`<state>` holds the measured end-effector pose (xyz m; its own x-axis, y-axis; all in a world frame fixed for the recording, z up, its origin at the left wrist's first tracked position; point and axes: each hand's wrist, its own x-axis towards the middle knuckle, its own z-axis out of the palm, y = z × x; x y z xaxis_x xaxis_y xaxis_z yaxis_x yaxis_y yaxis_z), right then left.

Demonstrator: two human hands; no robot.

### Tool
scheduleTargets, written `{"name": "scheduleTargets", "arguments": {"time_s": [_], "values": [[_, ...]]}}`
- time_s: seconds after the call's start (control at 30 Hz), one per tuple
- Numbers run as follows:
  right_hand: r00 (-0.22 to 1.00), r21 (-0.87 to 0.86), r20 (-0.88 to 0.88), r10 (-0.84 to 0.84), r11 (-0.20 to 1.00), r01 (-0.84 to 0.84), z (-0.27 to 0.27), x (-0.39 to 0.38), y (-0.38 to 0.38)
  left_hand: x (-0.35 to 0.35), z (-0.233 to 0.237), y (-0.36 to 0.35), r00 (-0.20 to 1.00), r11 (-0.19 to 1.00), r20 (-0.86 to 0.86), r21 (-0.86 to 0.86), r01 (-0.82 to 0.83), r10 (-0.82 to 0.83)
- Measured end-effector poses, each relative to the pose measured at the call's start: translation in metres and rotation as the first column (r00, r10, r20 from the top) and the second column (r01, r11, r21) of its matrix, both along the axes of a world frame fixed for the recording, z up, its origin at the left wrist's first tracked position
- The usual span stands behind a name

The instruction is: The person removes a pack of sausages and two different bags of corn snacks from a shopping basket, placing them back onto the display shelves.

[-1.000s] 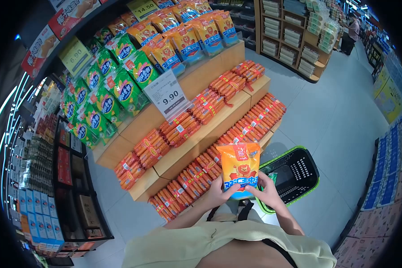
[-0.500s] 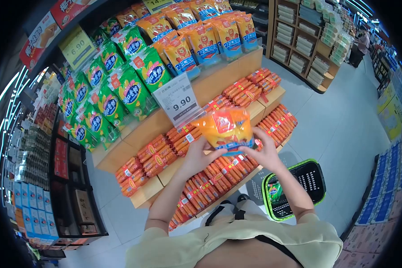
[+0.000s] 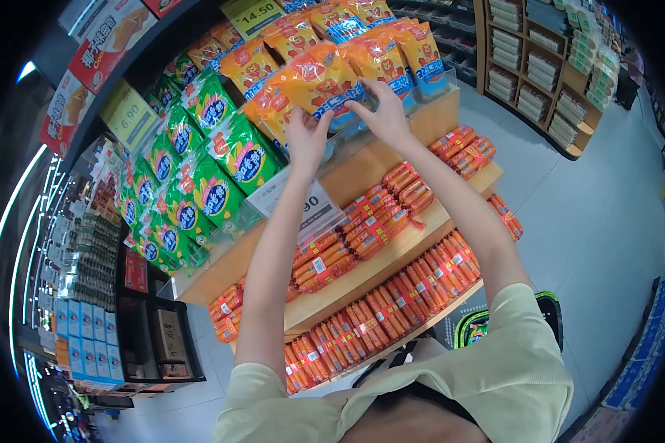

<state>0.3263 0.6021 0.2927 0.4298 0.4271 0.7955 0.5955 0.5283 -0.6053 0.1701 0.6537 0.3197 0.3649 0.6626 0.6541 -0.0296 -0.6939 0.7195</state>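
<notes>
Both my arms reach out to the upper shelf, where an orange and blue snack bag (image 3: 319, 77) is between my hands among similar orange bags (image 3: 383, 63). My left hand (image 3: 307, 139) pinches the bag's lower left corner. At its lower right edge, my right hand (image 3: 383, 112) grips it with thumb and fingers. The bag leans against the row, its front with a cartoon print facing me. Green snack bags (image 3: 213, 188) stand in rows to the left of it. Below my left hand is a white price card (image 3: 319, 210), partly covered by my forearm.
Bundles of red-wrapped sausages (image 3: 369, 317) fill the two lower wooden tiers. A black and green shopping basket (image 3: 469, 325) is on the floor at right, partly behind my sleeve. Yellow price signs (image 3: 129, 118) hang at the upper left. A wooden shelf unit (image 3: 543, 70) stands farther right.
My hands have carried the orange bag from in front of the price card up and forward to the row of orange bags. The view has shifted, and my sleeve now covers part of the basket.
</notes>
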Motion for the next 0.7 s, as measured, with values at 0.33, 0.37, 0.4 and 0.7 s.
{"name": "scheduleTargets", "arguments": {"time_s": [0.33,0.37,0.4,0.7], "values": [[0.854,0.010,0.214,-0.473,0.876,0.483,-0.053,0.002,0.030,0.023,-0.039,0.038,0.844,0.961,-0.498,-0.068,-0.269,0.201],[0.862,0.005,0.195,-0.468,0.879,0.476,-0.052,0.001,0.030,0.024,-0.040,0.037,0.803,0.951,-0.521,0.059,-0.305,0.290],[0.868,0.003,0.177,-0.464,0.882,0.471,-0.053,0.001,0.032,0.025,-0.041,0.038,0.760,0.925,-0.529,0.187,-0.330,0.378],[0.881,-0.031,0.265,-0.392,0.910,0.414,-0.060,-0.002,0.004,0.025,-0.040,0.031,0.756,0.914,-0.514,0.259,-0.313,0.405]]}}
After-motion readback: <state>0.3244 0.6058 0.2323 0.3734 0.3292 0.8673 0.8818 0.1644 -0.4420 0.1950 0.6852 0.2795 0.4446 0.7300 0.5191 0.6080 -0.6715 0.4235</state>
